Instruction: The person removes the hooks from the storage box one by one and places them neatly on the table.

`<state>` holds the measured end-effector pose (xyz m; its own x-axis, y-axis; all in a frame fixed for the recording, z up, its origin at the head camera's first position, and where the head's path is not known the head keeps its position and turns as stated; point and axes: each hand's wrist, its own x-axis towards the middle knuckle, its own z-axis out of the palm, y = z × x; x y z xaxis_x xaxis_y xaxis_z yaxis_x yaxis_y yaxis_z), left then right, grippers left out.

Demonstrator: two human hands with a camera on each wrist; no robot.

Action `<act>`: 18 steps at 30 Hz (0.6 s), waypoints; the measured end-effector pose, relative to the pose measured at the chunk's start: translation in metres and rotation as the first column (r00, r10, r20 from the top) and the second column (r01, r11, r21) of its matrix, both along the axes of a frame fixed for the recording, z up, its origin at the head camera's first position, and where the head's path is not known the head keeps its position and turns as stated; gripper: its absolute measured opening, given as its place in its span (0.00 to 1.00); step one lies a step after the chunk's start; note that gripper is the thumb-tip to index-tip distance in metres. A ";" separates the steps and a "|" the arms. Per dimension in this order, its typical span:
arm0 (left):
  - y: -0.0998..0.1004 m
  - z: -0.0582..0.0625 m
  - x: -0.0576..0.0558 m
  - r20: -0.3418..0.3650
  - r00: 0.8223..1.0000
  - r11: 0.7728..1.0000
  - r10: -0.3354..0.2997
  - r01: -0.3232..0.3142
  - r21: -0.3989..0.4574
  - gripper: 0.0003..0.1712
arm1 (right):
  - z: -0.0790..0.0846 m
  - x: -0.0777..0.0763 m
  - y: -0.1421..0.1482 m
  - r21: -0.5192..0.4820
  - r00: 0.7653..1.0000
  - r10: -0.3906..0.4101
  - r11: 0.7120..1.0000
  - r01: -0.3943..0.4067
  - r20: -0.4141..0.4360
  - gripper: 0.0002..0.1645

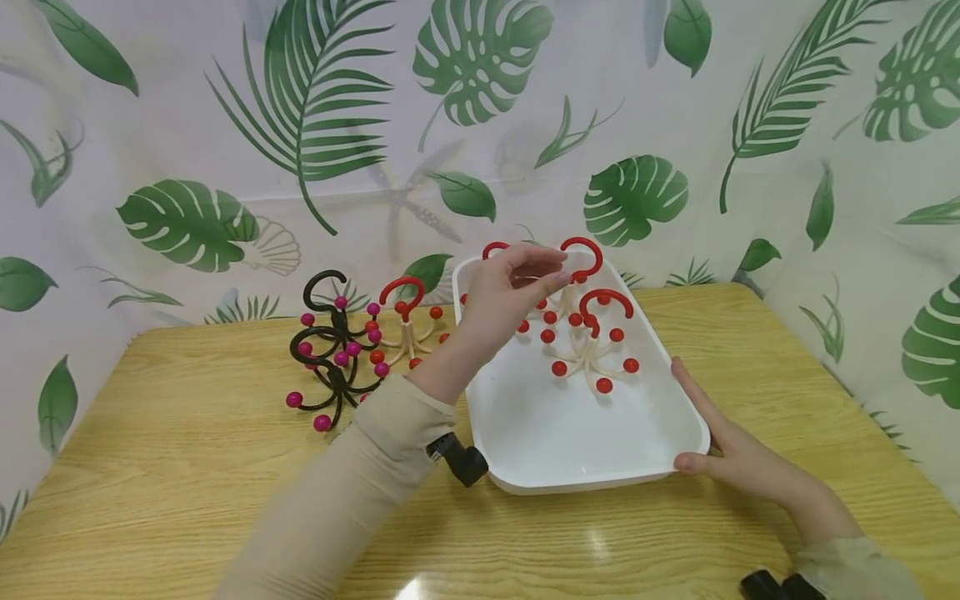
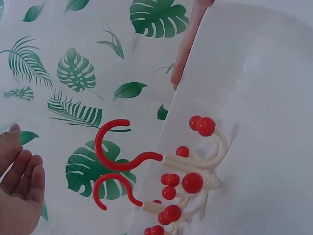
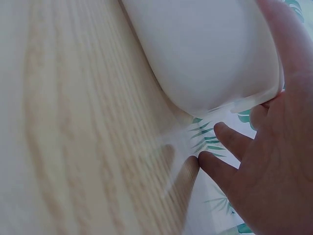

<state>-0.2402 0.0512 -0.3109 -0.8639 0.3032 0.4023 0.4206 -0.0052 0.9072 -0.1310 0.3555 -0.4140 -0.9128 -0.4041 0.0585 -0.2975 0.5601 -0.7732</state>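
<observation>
My left hand [image 1: 506, 296] is raised over the far left part of a white tray [image 1: 570, 450], fingers loosely bent and nothing between them. Close to its fingertips, a red-hooked multi-arm hanger [image 1: 585, 254] stands in the tray, partly hidden. In front of it stands another cream hanger [image 1: 591, 354] with red ball tips and a red hook. A third red hook [image 1: 495, 247] shows behind the hand. At the tray's near right corner, my right hand [image 1: 738, 454] holds on, thumb at the near rim and index finger along the side. Other right fingers [image 3: 234, 139] spread away below the tray.
Left of the tray, two black hangers [image 1: 337, 383] with pink balls stand on the wooden table [image 1: 187, 467]. Beside them is one cream hanger [image 1: 407, 337] with a red hook. A leaf-patterned cloth [image 1: 360, 200] hangs behind the table.
</observation>
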 end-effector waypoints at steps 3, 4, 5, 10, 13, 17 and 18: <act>0.013 -0.005 -0.001 0.056 0.998 1.000 -0.011 0.011 0.014 0.16 | 0.000 0.000 -0.001 -0.009 1.000 0.000 1.000 0.000 0.011 0.63; 0.017 -0.007 -0.002 0.074 0.997 1.000 -0.010 0.009 0.022 0.16 | 0.001 0.000 -0.001 -0.011 1.000 0.001 1.000 -0.001 0.011 0.63; 0.020 -0.009 -0.002 0.090 0.996 1.000 -0.009 0.006 0.030 0.16 | 0.001 0.000 -0.001 -0.012 1.000 0.001 1.000 -0.001 0.012 0.63; 0.032 -0.019 -0.007 0.119 0.993 1.000 -0.004 0.001 0.027 0.18 | 0.000 -0.001 -0.001 -0.012 1.000 0.001 1.000 0.000 0.012 0.63; 0.037 -0.025 -0.010 0.163 0.986 1.000 -0.019 0.022 -0.014 0.20 | 0.000 -0.001 -0.001 -0.018 1.000 0.000 1.000 0.001 0.012 0.64; 0.042 -0.031 -0.013 0.250 0.966 0.994 -0.060 0.080 -0.070 0.25 | 0.000 -0.001 -0.001 -0.027 1.000 -0.002 1.000 0.003 0.014 0.64; 0.043 -0.032 -0.013 0.262 0.963 0.993 -0.064 0.089 -0.083 0.26 | 0.000 -0.001 0.000 -0.031 1.000 -0.002 1.000 0.002 0.015 0.64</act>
